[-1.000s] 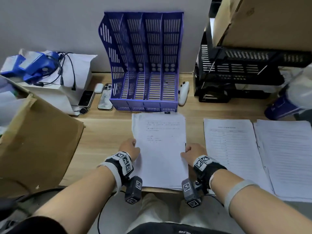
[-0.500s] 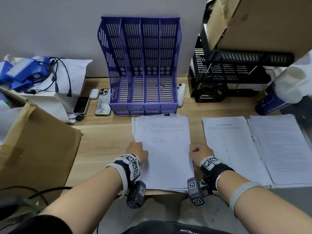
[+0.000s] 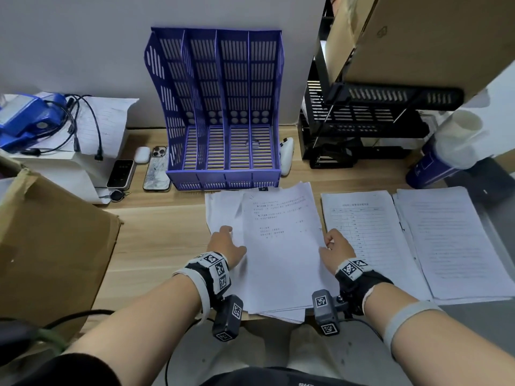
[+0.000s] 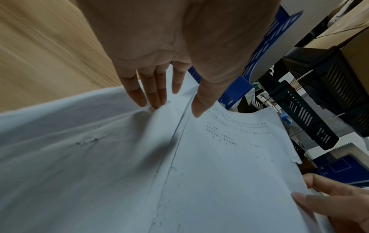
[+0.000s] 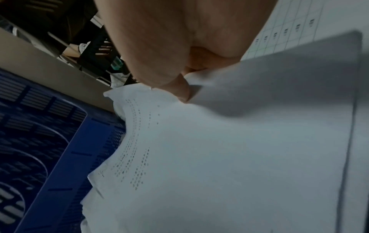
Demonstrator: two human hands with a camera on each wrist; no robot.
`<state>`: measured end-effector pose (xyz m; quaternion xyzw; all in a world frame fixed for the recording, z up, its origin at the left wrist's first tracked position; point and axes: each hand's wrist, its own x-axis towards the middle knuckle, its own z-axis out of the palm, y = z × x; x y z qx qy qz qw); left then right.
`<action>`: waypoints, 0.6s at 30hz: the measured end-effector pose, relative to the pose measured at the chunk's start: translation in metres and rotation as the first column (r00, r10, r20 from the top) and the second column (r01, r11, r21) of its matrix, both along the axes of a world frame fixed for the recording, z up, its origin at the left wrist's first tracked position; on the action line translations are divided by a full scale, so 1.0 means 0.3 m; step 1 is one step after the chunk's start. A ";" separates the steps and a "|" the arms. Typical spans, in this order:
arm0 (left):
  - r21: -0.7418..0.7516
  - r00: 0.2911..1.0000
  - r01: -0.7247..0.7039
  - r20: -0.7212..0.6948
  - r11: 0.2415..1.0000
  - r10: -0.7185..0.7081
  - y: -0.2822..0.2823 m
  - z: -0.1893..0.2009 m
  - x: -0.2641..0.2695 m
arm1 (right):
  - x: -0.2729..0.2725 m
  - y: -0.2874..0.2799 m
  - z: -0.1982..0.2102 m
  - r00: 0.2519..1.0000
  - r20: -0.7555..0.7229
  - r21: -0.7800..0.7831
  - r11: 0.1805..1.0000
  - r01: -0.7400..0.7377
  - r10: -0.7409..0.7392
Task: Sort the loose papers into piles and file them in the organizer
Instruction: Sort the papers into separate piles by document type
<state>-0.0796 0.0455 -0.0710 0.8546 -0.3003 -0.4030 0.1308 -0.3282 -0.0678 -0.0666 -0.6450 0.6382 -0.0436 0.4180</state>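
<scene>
Right hand (image 3: 335,247) pinches the right edge of the top white printed sheet (image 3: 281,246), which lies long axis fwd toward the blue slotted plastic organizer (image 3: 223,112), just beyond. Left hand (image 3: 227,245), fingers flat, presses the stack of white papers (image 3: 223,210) underneath on my table (image 3: 156,246). 2 other piles wait to the right.

Organizer (image 3: 223,107): blue plastic, slotted, slight sheen. Top sheet (image 3: 281,246): thin white matt paper, printed, slightly creased. Desk (image 3: 156,246): pale wood-grain, smooth, matt. Box (image 3: 50,246): brown matt cardboard. Tray rack (image 3: 376,115): black perforated plastic.
</scene>
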 end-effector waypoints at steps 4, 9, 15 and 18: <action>-0.022 0.998 -0.037 0.050 0.999 0.038 -0.023 -0.005 -0.033 | -0.036 -0.014 0.045 0.996 0.092 0.053 0.999 0.003 -0.008; -0.010 0.992 -0.129 -0.016 0.992 0.129 -0.048 -0.019 -0.041 | -0.078 -0.022 0.060 0.999 0.049 0.112 0.994 0.000 -0.006; -0.012 0.994 -0.052 -0.093 0.999 0.051 -0.041 -0.021 -0.069 | -0.058 0.009 0.024 1.000 -0.009 0.188 0.982 0.026 -0.025; -0.041 0.998 -0.004 -0.060 0.999 0.001 -0.032 -0.026 -0.079 | -0.049 0.013 0.013 0.999 -0.023 0.138 0.989 0.050 -0.047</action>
